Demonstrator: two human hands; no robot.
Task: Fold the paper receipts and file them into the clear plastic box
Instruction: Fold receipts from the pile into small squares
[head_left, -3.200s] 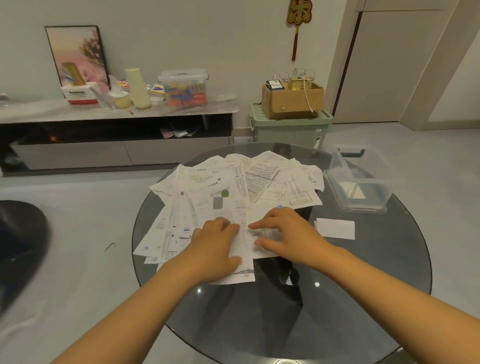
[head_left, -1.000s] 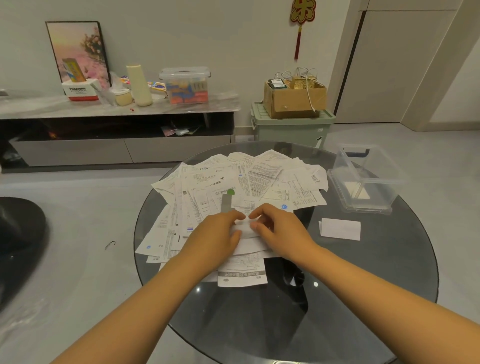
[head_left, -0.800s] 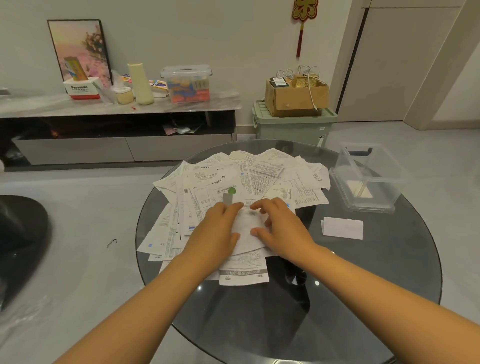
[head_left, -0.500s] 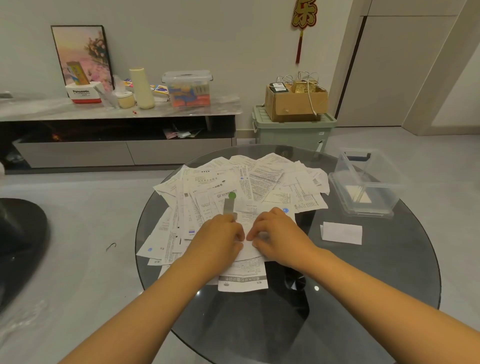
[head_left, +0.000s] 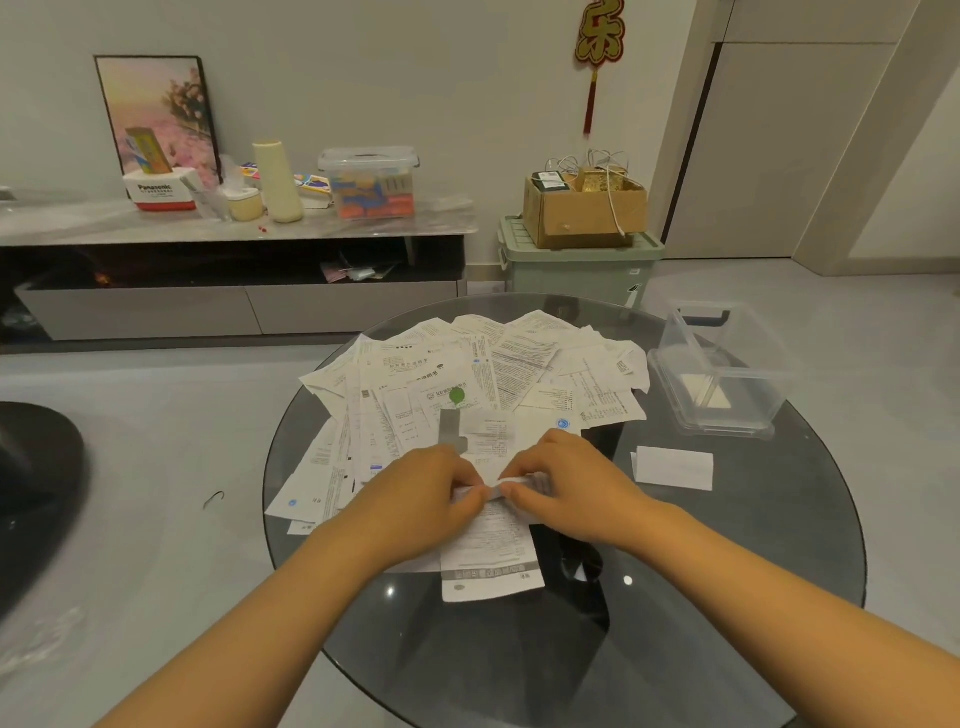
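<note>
A loose pile of white paper receipts (head_left: 483, 374) covers the far half of a round dark glass table (head_left: 753, 545). My left hand (head_left: 421, 493) and my right hand (head_left: 566, 488) meet at the pile's near edge, both pinching one white receipt (head_left: 491, 486) that is bent into a fold between my fingertips. A clear plastic box (head_left: 722, 379) stands open at the table's right edge, with a folded paper inside. A folded white slip (head_left: 675, 467) lies flat between the box and my right hand.
Behind the table are a green storage bin (head_left: 576, 265) with a cardboard box (head_left: 582, 213) on top and a low TV bench (head_left: 234, 228) carrying a picture, a bottle and a plastic container. A dark seat (head_left: 31, 493) is at the left.
My hands have drawn back toward me from the pile and closed together, the receipt's far edge brought over into a fold. The view has tilted slightly.
</note>
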